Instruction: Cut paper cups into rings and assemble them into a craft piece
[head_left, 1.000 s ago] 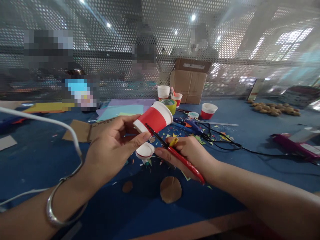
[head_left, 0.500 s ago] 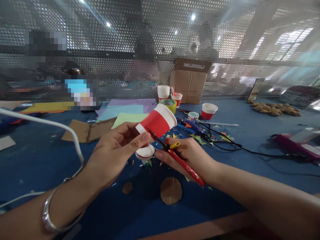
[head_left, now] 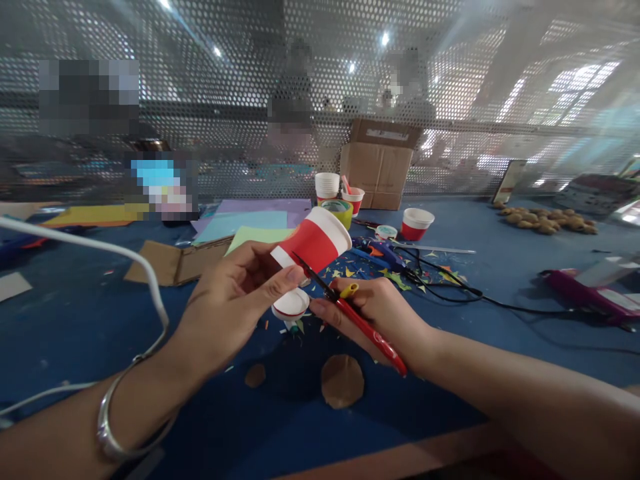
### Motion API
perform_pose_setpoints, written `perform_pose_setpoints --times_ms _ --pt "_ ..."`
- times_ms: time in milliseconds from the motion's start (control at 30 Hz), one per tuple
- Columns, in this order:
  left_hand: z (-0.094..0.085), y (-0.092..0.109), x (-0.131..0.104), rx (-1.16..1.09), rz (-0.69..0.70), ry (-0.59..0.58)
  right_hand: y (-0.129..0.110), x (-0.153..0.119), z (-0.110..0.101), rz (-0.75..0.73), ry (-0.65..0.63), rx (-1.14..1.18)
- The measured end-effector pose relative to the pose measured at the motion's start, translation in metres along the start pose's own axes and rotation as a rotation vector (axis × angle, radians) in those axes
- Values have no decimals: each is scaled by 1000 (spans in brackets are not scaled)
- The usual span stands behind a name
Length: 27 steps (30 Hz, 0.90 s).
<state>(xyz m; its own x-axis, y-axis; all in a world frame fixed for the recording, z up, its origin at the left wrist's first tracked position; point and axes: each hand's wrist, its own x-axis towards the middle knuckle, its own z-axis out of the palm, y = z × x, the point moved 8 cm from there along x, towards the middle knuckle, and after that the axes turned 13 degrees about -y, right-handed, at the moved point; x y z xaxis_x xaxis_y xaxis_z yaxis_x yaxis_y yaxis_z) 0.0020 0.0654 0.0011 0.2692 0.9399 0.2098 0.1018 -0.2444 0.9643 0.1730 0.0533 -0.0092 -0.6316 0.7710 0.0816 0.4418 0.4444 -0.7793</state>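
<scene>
Tilted on its side, a red and white paper cup (head_left: 316, 239) is gripped near its base end by my left hand (head_left: 240, 287), its rim turned to the upper right. My right hand (head_left: 380, 313) is closed round red scissors (head_left: 367, 331) with a yellow piece by the pivot. The dark blade lies against the cup's red side near my left thumb. Whether the blades are parted is hard to see. Under the cup, a short white cup piece (head_left: 291, 304) sits on the table. Two brown cardboard discs, one small (head_left: 255, 375) and one larger (head_left: 343, 381), lie closer to me.
Paper scraps (head_left: 400, 277) surround a blue glue gun (head_left: 383, 253) and its black cable. Behind are a red cup (head_left: 417, 224), stacked cups (head_left: 327, 185), green tape (head_left: 337, 213) and a cardboard box (head_left: 379, 170). Coloured sheets (head_left: 245, 223) and a white cable (head_left: 145, 263) lie left.
Both hands keep their grip on cup and scissors, almost unmoved. The cup has shifted very slightly left, and my left wrist a little to the right.
</scene>
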Motion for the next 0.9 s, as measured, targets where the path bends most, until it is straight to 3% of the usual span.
perform_pose_setpoints --times_ms 133,333,467,633,767,900 --pt "-8 12 -1 161 108 47 -1 1 -1 -14 8 -17" --pt "-4 8 -4 245 98 -17 -2 0 2 -45 4 -33" --pt "-3 9 -6 278 82 17 -4 -3 1 -51 26 -16" --pt "3 9 -3 62 112 -22 -6 -4 -1 -53 31 -2" --pt "3 2 0 -159 56 -7 -2 -3 -1 -30 23 20" --pt "0 -3 0 -203 37 21 -1 -1 -1 -36 16 -29"
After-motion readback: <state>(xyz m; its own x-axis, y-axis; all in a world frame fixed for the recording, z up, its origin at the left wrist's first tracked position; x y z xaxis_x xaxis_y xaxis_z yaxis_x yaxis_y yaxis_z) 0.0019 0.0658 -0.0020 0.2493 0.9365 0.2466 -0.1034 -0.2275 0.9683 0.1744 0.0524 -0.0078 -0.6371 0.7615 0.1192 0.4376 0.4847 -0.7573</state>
